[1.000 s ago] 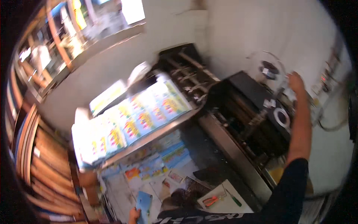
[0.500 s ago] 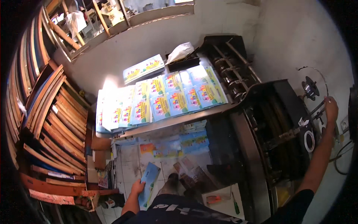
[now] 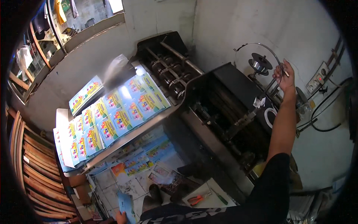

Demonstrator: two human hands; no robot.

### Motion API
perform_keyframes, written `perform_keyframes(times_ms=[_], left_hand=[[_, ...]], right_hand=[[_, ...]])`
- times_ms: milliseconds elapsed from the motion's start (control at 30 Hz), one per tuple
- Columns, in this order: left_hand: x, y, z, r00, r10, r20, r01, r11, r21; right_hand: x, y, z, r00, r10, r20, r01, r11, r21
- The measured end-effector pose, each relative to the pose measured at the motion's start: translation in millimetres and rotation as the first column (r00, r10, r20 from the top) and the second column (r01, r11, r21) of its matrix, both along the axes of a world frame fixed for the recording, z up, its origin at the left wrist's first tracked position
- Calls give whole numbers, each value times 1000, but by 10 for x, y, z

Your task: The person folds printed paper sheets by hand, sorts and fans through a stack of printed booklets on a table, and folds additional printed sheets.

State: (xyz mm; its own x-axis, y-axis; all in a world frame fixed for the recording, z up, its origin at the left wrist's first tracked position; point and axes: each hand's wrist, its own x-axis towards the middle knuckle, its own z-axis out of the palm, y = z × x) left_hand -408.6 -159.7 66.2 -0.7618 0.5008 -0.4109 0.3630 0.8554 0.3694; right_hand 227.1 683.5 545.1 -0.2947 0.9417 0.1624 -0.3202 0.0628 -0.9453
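My right hand [image 3: 286,77] is raised at the right, fingers curled round a metal rod [image 3: 271,86] on the side of a large dark machine [image 3: 238,86]. The exact grip is partly hidden by the hand. Just left of it is a spool of wire [image 3: 260,64], under a thin curved metal arm [image 3: 265,45]. Low at the bottom edge, my left hand [image 3: 121,217] holds a light-blue printed booklet [image 3: 126,204] by its side, with the thumb across it.
Colourful printed booklets [image 3: 121,121] cover a sloping table beside the machine. More printed sheets [image 3: 158,149] lie below. Orange-handled pliers [image 3: 196,200] and a green screwdriver [image 3: 222,199] rest on a pale board. Wooden frames [image 3: 41,175] stand at left; a power socket [image 3: 317,82] is at right.
The view has swung to the right, so the table and machine sit further left. My right hand has shifted its hold at the rod, nearer the spool. My left hand still holds the booklet.
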Motion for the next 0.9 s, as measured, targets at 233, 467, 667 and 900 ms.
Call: perform_keyframes(times_ms=[233, 467, 667, 900], left_hand=[[119, -24, 87, 1000, 1, 13, 2, 988, -157], [214, 1254, 966, 999, -39, -5, 39, 997, 59], [153, 1908, 2268, 985, -158, 63, 130, 939, 319], [-191, 2692, 3313, 770, -315, 555, -138, 768, 626]], right_hand=[[-504, 458, -250, 424, -841, 335, 829, 509, 230], [1085, 691, -346, 184, -957, 224, 408, 282, 868], [-355, -1241, -690, 420, -905, -67, 588, 215, 779], [-3821, -3803, -1509, 928, 276, 250, -309, 946, 102]])
